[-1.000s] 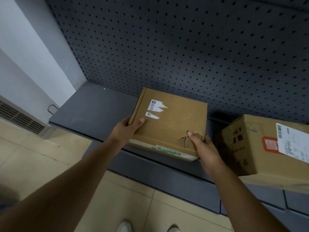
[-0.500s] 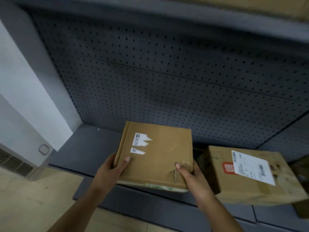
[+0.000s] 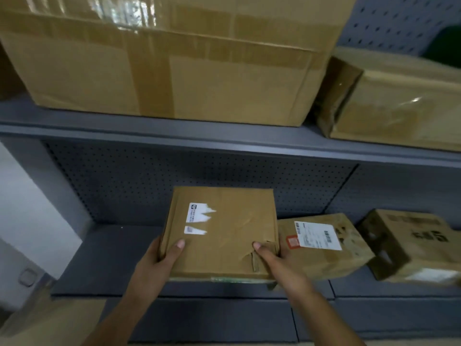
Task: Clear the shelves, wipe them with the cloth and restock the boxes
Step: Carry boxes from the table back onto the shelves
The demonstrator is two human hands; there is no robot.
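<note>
A flat brown cardboard box [image 3: 222, 231] with torn white labels sits over the front of the lower grey shelf [image 3: 104, 260]. My left hand [image 3: 159, 260] grips its near left corner, thumb on top. My right hand [image 3: 274, 260] grips its near right corner beside a tear in the cardboard. Whether the box rests on the shelf or is held just above it is unclear. No cloth is in view.
To the right on the lower shelf stand a labelled box [image 3: 321, 245] and a printed box [image 3: 414, 245]. The upper shelf [image 3: 174, 132] carries a large taped carton [image 3: 169, 58] and a wrapped parcel [image 3: 399, 101]. A white wall [image 3: 22, 208] stands left.
The view has tilted upward, bringing the upper shelf and its cartons into sight. Both hands keep their hold on the flat box, which stays at the lower shelf's front.
</note>
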